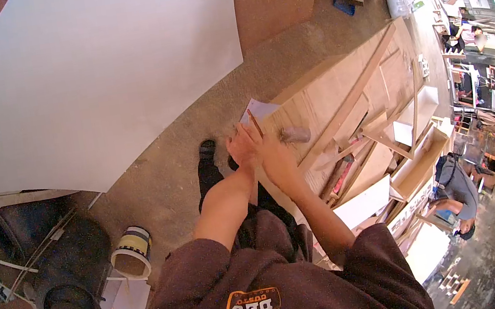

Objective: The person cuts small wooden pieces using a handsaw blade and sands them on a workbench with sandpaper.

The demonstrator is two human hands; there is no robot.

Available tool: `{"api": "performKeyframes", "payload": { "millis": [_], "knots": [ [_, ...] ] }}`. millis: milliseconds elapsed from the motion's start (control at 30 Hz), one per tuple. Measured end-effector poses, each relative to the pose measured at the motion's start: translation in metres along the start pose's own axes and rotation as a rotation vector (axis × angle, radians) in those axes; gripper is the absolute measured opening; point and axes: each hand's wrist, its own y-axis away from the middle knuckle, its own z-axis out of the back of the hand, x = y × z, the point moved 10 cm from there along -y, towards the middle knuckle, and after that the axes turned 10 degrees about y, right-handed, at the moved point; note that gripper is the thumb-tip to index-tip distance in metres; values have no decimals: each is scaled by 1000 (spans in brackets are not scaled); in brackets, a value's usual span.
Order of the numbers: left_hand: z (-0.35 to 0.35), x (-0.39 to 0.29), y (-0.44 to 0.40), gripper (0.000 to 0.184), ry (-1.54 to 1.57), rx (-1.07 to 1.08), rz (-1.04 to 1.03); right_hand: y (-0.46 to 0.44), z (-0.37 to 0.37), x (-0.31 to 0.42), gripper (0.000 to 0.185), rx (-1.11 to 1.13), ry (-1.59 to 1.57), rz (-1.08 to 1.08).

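My two hands are close together in the middle of the head view, over the edge of a wooden board point(325, 96). My left hand point(242, 145) has its fingers bent and closed beside a white sheet of paper point(263, 109); what they hold, if anything, is hidden. My right hand point(272, 150) is closed, its wrist almost against the left hand. A thin brown pencil-like stick point(254, 123) runs from the right hand across the paper. Just right of the hands lies a greyish cylinder point(295, 135), blurred, of a kind I cannot make out.
A large white panel point(109, 72) fills the upper left. A bucket point(131, 254) and a dark barrel-like object point(73, 261) stand at lower left. Wood offcuts and an open wooden box point(420, 162) lie on the right. Another person point(460, 197) is at far right, with a blue dustpan point(344, 3) at top.
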Motion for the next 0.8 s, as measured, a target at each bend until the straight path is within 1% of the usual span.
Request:
{"api": "performKeyframes", "payload": {
  "millis": [33, 67, 133, 167, 233, 267, 333, 367, 433, 467, 533, 567, 633, 667, 700, 733, 767, 800],
  "knots": [
    [-1, -3, 3, 21, -56, -35, -51, 1, 2, 0, 23, -27, 46, 18],
    [-1, -7, 5, 21, -113, -73, -99, 5, -28, -8, 24, 38, 85, 37],
    [7, 5, -1, 23, -19, -76, 45, -3, -76, -19, 25, 100, 120, 50],
    [5, 9, 1, 23, -22, -74, 40, -24, -93, -27, 26, 107, 135, 4],
    [-8, 9, 3, 25, -90, -6, -49, -34, -83, -23, 27, 114, 145, -45],
    [-14, 10, 3, 26, -112, 14, -80, -33, -83, -25, 31, 175, 90, -74],
    [-18, 6, 7, 26, -182, -14, -84, -17, -53, -18, 34, 255, 41, -99],
    [-21, 6, 10, 27, -203, -20, -83, -9, -14, -3, 41, 77, 68, 3],
    [-19, 5, 9, 26, -199, -62, -78, -6, 14, 6, 47, -108, 94, 103],
    [-17, 4, 8, 26, -199, -76, -80, -12, -13, -4, 47, 166, 4, 24],
    [12, 0, -5, 28, 15, 59, 68, -11, -57, -19, 48, 434, -97, -57],
    [18, -4, -7, 28, 10, 60, 61, -19, -80, -26, 60, 339, 30, 9],
    [15, 0, -5, 28, 13, 40, 102, -20, -76, -19, 74, 244, 161, 79],
    [-4, 13, -2, 28, 14, 42, 105, -9, -51, -11, 72, 20, 139, 98],
    [-38, 36, 9, 28, 87, -93, 17, -6, -31, -7, 71, -89, 129, 110],
    [-40, 36, 13, 28, 123, -163, -24, -1, -11, -4, 70, -198, 122, 122],
    [-40, 36, 16, 28, 157, -232, -67, -5, -25, -8, 66, 12, 115, 94],
    [-20, 17, 8, 28, 53, -175, -65, -10, -41, -13, 64, 114, 108, 79]
  ]
}}
